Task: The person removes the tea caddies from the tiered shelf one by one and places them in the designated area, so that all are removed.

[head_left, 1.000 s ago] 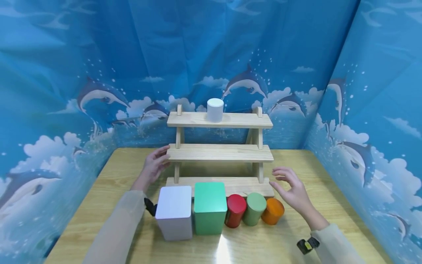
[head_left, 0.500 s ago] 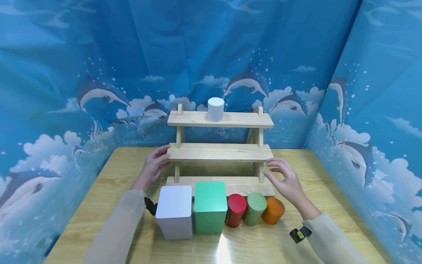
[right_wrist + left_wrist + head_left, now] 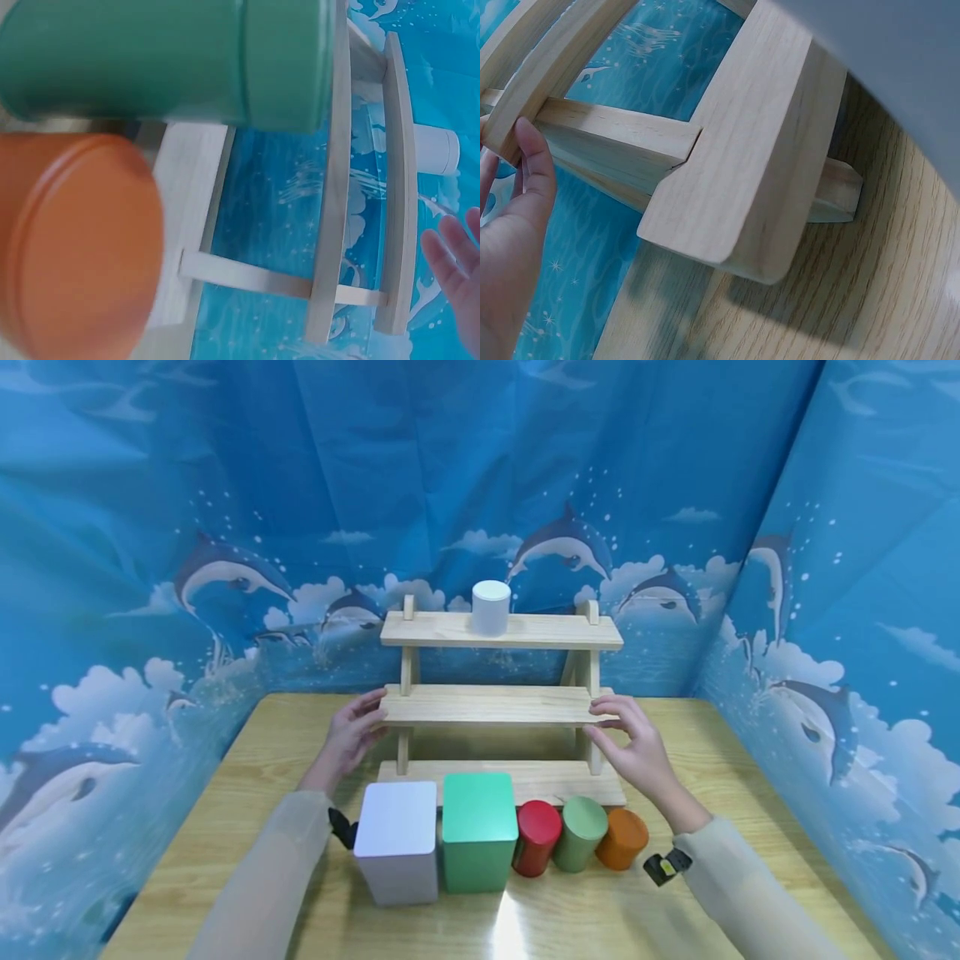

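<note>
A three-tier wooden display rack (image 3: 495, 706) stands on the table, with a white cylindrical canister (image 3: 491, 610) on its top shelf. At the middle shelf's left end, my left hand (image 3: 352, 735) pinches the board; the left wrist view shows the thumb (image 3: 531, 142) against the shelf's end (image 3: 517, 124). My right hand (image 3: 637, 747) is at the same shelf's right end, its bent fingers overlapping it in the head view. The right wrist view shows those fingers (image 3: 450, 259) spread and apart from the wood.
Before the rack stand a white box (image 3: 397, 843), a green box (image 3: 478, 831), a red canister (image 3: 537, 839), a light green canister (image 3: 581, 833) and an orange canister (image 3: 622, 839). Blue dolphin-print curtains (image 3: 480, 485) enclose the back and sides of the wooden table (image 3: 570, 918).
My right hand has moved left and upward, from beside the rack to the middle shelf's right end. My left hand stays on the shelf's left end.
</note>
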The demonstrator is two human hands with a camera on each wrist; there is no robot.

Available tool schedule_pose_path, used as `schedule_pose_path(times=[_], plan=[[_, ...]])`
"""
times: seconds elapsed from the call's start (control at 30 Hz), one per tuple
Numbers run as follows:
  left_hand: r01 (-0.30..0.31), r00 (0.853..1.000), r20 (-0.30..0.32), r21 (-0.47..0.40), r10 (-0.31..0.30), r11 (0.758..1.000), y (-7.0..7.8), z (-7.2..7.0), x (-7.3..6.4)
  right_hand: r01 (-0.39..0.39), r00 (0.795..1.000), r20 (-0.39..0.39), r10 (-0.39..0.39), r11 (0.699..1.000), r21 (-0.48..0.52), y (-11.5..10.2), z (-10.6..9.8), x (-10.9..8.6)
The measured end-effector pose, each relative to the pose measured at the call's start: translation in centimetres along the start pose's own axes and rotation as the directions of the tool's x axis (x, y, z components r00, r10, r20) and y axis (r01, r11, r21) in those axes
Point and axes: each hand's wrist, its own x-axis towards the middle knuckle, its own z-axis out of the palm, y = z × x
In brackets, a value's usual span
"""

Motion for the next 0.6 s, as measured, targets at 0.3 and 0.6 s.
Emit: schedule_pose_path(times=[0.3, 0.6], plan=[[-0.007, 1.0, 0.002, -0.003, 0.007, 1.0, 0.2, 0.1, -0.2, -0.014, 1.0, 0.028, 0.013, 1.0, 0.019, -0.9, 0.7, 2.0], [-0.006, 1.0, 0.021, -0.027, 0.006, 1.0, 0.2, 0.0, -0.2, -0.032, 0.999, 0.013, 0.032, 0.999, -0.003, -1.7, 1.4, 4.5]])
